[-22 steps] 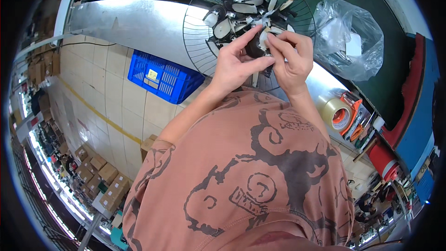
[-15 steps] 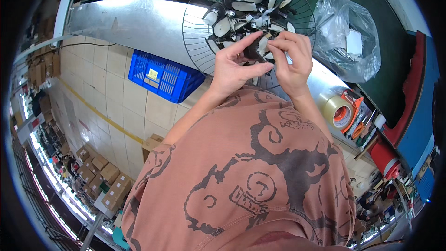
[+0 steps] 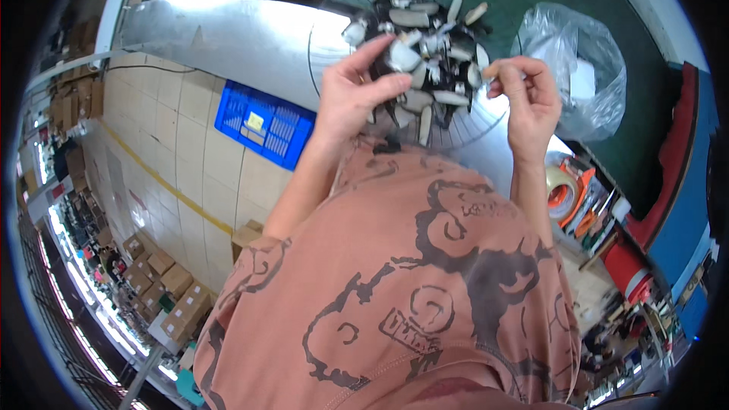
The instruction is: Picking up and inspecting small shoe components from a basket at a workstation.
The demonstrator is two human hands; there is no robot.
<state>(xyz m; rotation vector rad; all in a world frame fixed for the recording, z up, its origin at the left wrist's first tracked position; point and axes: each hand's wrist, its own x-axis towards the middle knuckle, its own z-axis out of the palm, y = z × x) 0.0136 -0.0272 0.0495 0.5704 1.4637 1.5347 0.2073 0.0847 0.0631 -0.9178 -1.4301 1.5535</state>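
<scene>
My left hand (image 3: 355, 97) is curled with thumb and fingers around a curved black-and-white piece (image 3: 402, 57), whose pale side faces up. Its kind is not clear. Below it, a round wire basket (image 3: 472, 135) holds a heap of similar black pieces with white or cream faces (image 3: 414, 18). My right hand (image 3: 529, 99) is over the basket's right side, apart from the left. Its thumb and index finger are pinched together; whatever may be between them is too small to make out.
A clear plastic bag (image 3: 600, 102) with white pieces inside lies right of the basket. Nearer me are a roll of tape (image 3: 560, 190) and orange-handled tools (image 3: 585, 222). A blue crate (image 3: 262, 123) stands left, below the metal table edge (image 3: 220, 34). Cartons (image 3: 186, 311) are stacked farther left.
My right hand has pulled away from the piece, moving right toward the plastic bag. My left hand has shifted slightly left, still with the piece. The whole view has tilted a little.
</scene>
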